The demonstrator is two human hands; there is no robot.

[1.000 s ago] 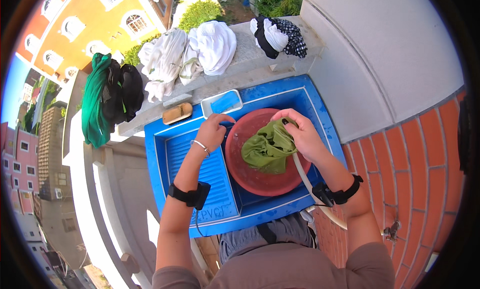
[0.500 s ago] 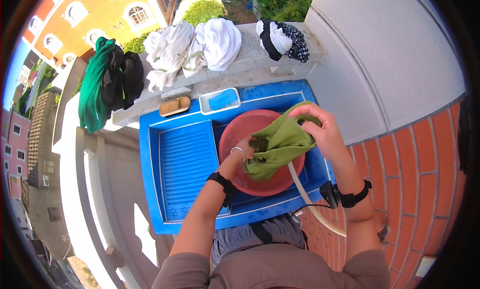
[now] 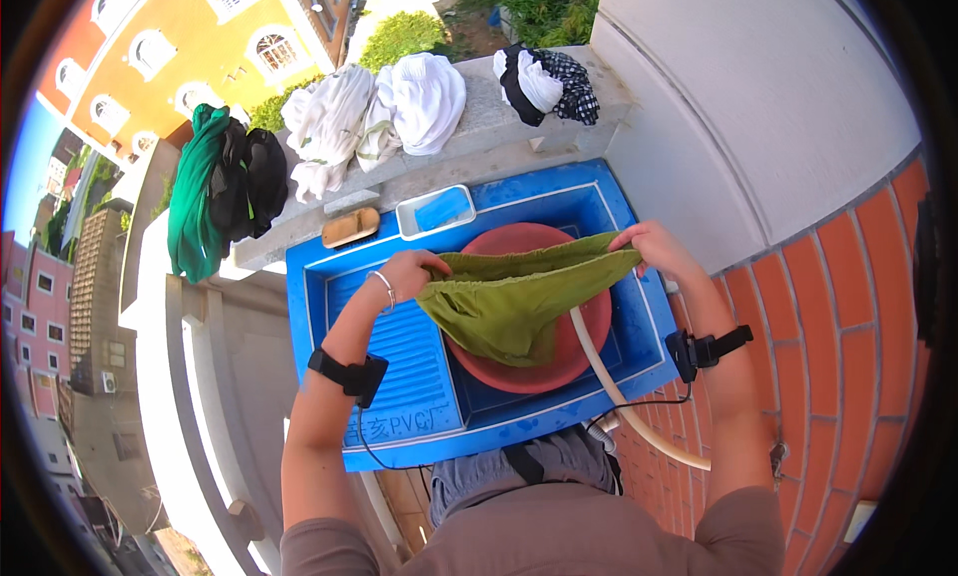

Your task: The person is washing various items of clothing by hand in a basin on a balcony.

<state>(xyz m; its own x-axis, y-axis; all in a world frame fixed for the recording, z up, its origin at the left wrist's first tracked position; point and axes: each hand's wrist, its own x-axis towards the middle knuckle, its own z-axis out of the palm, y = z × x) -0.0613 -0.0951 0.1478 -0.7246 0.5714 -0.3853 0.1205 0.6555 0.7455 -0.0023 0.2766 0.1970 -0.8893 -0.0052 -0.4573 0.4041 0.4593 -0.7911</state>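
A wet olive-green cloth is stretched wide between my hands above a red basin. My left hand grips its left edge, my right hand grips its right edge. The basin sits inside a blue plastic wash sink with a ribbed washboard on its left side. A cream hose runs from the basin toward my right side.
On the stone ledge behind the sink lie a brown brush, a small blue tray, white clothes, a black-and-white checked bundle and green and black garments. A white wall and red brick floor are to the right.
The cloth was bunched in my right hand over the basin while my left hand rested on the washboard. Both hands then took it and pulled it apart, spreading it wide.
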